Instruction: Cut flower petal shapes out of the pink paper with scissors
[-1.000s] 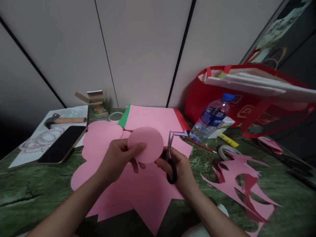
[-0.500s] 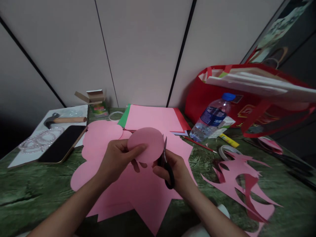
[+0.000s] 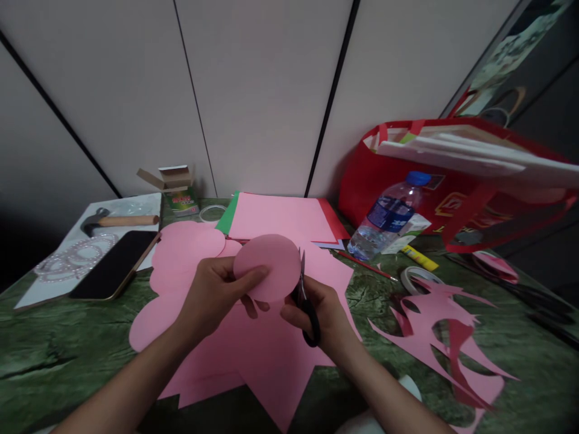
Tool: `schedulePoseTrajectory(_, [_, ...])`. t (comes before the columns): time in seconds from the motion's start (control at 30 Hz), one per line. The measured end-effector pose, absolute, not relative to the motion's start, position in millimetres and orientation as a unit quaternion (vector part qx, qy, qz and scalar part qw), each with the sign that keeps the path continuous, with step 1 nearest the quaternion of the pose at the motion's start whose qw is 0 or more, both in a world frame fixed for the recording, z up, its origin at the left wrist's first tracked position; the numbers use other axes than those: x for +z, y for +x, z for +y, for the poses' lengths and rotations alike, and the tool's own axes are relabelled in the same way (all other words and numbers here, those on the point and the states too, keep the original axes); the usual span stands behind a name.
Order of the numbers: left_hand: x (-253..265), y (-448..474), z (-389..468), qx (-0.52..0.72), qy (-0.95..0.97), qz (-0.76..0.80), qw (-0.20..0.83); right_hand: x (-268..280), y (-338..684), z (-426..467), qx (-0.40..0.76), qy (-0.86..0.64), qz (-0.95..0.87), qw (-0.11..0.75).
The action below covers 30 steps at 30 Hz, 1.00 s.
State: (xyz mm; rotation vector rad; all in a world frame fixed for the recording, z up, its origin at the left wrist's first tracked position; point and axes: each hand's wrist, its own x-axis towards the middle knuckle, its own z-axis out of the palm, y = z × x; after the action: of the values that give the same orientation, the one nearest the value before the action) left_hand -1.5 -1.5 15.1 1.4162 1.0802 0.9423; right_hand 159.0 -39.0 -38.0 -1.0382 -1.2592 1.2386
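Note:
A round piece of pink paper [image 3: 275, 259] is pinched at its left side in my left hand [image 3: 220, 288], thumb on top. My right hand [image 3: 323, 310] grips black-handled scissors [image 3: 311, 319], their blades pointing up along the paper's right edge. The blades look slightly parted at the tips. Under both hands lie large pink paper sheets [image 3: 275, 355] with pointed corners. To the left, several rounded pink paper pieces [image 3: 185, 247] overlap one another.
At the left are a hammer [image 3: 126, 220], a phone [image 3: 115, 265] and a bead string [image 3: 75, 256]. A small open box [image 3: 181, 196] stands behind. Rightward are a water bottle [image 3: 386, 217], red bag [image 3: 407, 163], pencil [image 3: 366, 265], tape roll [image 3: 407, 280], glue tube [image 3: 420, 258] and pink paper scraps [image 3: 452, 343].
Both hands, the round paper and the scissors stay almost in place. The fingers of my right hand have shifted very slightly near the blades.

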Motion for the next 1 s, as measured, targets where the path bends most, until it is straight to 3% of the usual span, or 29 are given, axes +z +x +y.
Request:
schedulePoseTrajectory(0.43, [13.9,-3.0,0.4,0.399,0.601,0.46,0.518,-35.5,155.8,-39.1,0.518,-0.478,-0.488,0.515])
schedulePoseTrajectory(0.73, [9.4,-1.5,-0.5,0.329,0.628,0.47,0.526,-31.1,158.8,-36.6,0.452,-0.473,-0.43,0.622])
schedulePoseTrajectory(1.0, [8.9,-2.4,0.3,0.339,0.641,0.486,0.488,-31.7,159.7,-37.5,0.444,-0.481,-0.429,0.623])
